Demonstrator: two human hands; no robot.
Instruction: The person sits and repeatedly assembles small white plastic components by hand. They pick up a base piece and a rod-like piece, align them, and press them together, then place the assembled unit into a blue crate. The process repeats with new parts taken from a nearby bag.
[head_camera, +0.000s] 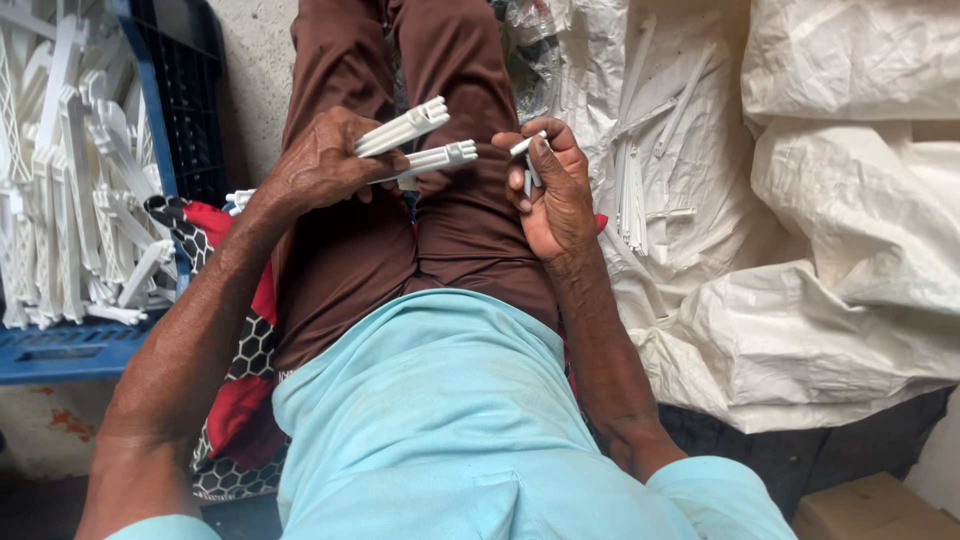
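Left hand (320, 165): it is closed around two long white plastic strips (415, 140), which are held over the lap; their free ends are pointed toward the other hand.
Right hand (555, 190): its fingers (535, 150) are pinched together on a small white plastic piece (528, 160), which is kept just beside the ends of the strips and is not touching them.
Place of the strips: they are carried above the brown trousers (450, 230), between the two hands, and they are slightly spread at the ends.
Blue crate (60, 350): it is seen at the person's left and is filled with many similar white plastic parts (70, 190).
White sack (800, 300): it is spread at the person's right, and loose thin white sticks (635, 190) are laid on it.
Advice for the grip: the strips are better held firm near the middle, so that the ends are not moved; the small piece is judged to be handled best with the fingertips only, and it should be kept in line with the strip end.
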